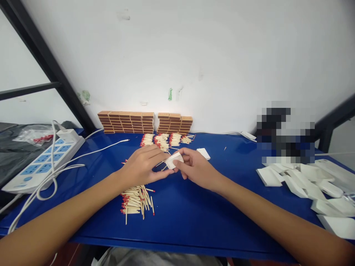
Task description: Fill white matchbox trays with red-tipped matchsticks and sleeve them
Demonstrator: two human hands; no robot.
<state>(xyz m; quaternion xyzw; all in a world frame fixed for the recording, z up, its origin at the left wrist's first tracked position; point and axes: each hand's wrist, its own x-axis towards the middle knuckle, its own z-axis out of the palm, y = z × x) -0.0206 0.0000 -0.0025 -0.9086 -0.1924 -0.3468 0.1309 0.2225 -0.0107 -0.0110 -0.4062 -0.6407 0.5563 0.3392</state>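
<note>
Small white boxy paper tray [171, 161] over blue tabletop [194, 218]. Right grip [197, 166] pinches it, thumb on front. Left grip [146, 163] curls close by; can't tell if holding anything. Tray looks light, squashable: hold edges softly.

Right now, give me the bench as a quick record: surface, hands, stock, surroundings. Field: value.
surface: glossy blue tabletop
right_hand: right hand, grip closed on a small white rectangular tray
left_hand: left hand, fingers beside that tray; whether it holds anything, can't tell
near_stock: loose pile of red-tipped wooden matches, nearer the viewer than the left hand
far_stock: bunched red-tipped matches in front of stacked brown rectangular boxes
right_side: heap of white rectangular trays
left_side: white power strip with blue sockets
</note>
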